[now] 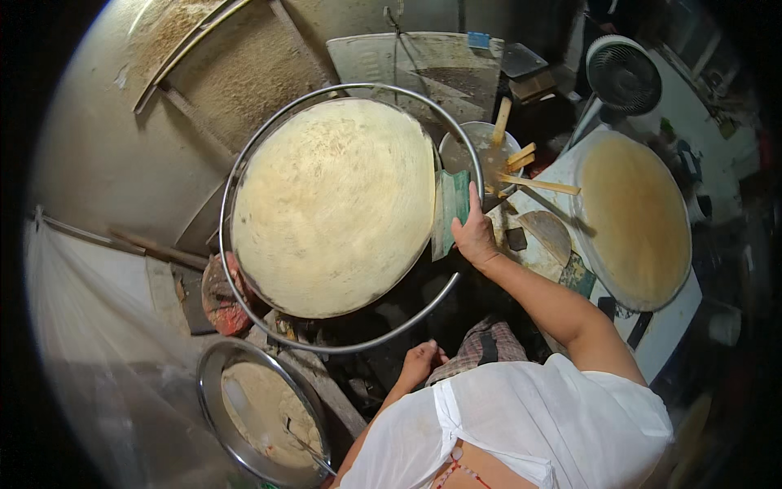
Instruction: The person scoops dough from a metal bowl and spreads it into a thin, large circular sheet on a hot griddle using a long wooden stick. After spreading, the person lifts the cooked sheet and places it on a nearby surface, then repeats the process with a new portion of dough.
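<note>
A broad, pale yellow sheet of batter [333, 208] covers a round griddle. Around it runs a metal tube ring [227, 202] with a gap at its lower right. At the sheet's right edge my right hand [475, 235] grips a green, flat-bladed scraper [451, 208], thumb and index finger spread along it. The blade's left side meets the edge of the sheet. My left hand [421, 365] rests low near my lap, below the ring, its fingers curled; whether anything is in them is hidden.
At lower left stands a metal basin [204, 373] of beige batter [269, 403] with a ladle [305, 443]. Wooden handles [519, 158] stick out of a pot [455, 147] beyond the ring. A stack of round, thin pancakes [635, 220] lies on a white table [663, 330] near a fan [624, 74].
</note>
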Demonstrator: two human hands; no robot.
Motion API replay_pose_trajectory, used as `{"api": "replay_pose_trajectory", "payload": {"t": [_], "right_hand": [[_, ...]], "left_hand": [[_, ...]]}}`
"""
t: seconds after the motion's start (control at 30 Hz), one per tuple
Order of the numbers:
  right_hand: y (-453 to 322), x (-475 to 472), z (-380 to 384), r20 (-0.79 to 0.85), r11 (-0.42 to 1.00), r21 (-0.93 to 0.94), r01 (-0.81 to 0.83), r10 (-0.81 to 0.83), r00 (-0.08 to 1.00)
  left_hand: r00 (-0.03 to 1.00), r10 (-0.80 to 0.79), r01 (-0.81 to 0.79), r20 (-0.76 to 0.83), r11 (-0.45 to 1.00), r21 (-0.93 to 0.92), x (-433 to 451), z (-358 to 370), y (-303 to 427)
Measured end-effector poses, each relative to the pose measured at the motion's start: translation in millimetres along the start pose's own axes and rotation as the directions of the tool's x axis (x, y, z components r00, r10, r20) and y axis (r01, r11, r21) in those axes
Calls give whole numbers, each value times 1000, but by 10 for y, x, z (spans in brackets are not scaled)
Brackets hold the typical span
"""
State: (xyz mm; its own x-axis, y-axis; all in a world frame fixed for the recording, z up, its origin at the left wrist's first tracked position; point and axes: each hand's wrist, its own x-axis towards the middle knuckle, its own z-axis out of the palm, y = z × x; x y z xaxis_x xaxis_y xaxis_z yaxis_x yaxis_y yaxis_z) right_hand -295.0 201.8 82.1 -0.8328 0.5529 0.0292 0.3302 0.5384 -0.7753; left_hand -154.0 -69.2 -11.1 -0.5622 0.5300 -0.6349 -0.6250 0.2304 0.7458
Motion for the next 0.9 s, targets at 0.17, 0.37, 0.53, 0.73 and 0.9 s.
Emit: {"api": "replay_pose_trajectory", "payload": {"t": [0.17,0.37,0.53,0.73,0.9], "right_hand": [[-2,3,108,69,993,99,60,-67,995],[-5,-35,194,8,968,121,218,-220,975],[-77,-75,168,11,970,90,226,-228,974],[-71,-24,113,31,979,46,196,-198,980],[-47,67,77,14,962,-48,269,-268,963]], "left_hand": [[862,-156,33,-483,967,-253,-233,-730,-376],[606,-443,70,-661,857,-510,-631,-1436,-997],[566,-378,-195,-733,802,-565,-475,-2111,-993],[414,-198,-511,-888,757,-407,-318,-3507,81],[553,-292,-441,-781,692,-571,-147,-2931,-139]]}}
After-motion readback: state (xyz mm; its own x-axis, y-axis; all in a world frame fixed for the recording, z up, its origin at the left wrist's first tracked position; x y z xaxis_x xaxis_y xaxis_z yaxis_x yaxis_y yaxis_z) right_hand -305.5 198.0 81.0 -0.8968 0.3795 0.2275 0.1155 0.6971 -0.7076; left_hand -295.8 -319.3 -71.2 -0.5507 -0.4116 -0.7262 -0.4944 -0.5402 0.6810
